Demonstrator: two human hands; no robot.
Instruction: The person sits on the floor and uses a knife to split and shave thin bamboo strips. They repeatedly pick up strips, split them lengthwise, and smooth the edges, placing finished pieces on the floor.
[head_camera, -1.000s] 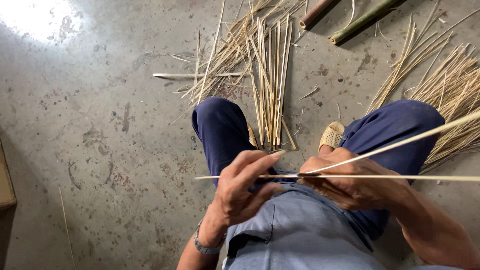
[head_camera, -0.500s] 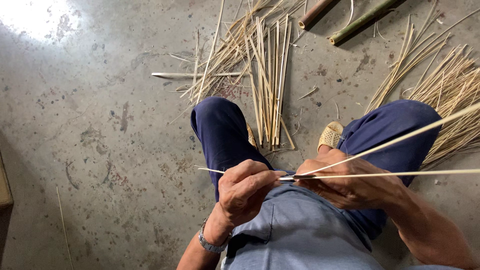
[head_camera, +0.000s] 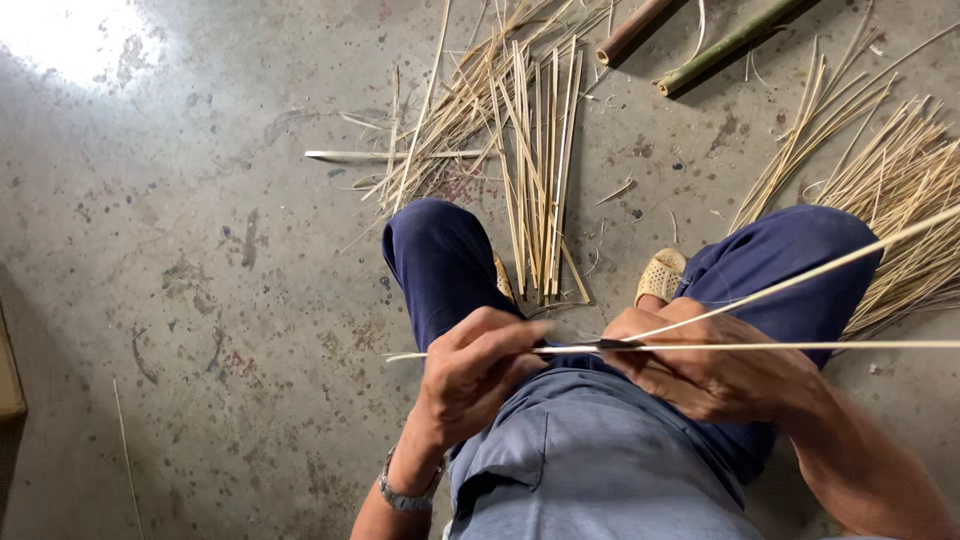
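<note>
While the left hand (head_camera: 478, 372) pinches the thin bamboo strip (head_camera: 760, 347) above the lap and the right hand (head_camera: 715, 365) grips it around a small dark blade (head_camera: 607, 344), the split could wander. Uneven pull might snap the sliver or nick a finger.

Strip (head_camera: 700, 347) across the lap – left hand (head_camera: 478, 375) left, right hand (head_camera: 710, 365) right; sticks (head_camera: 535, 170) ahead.
</note>
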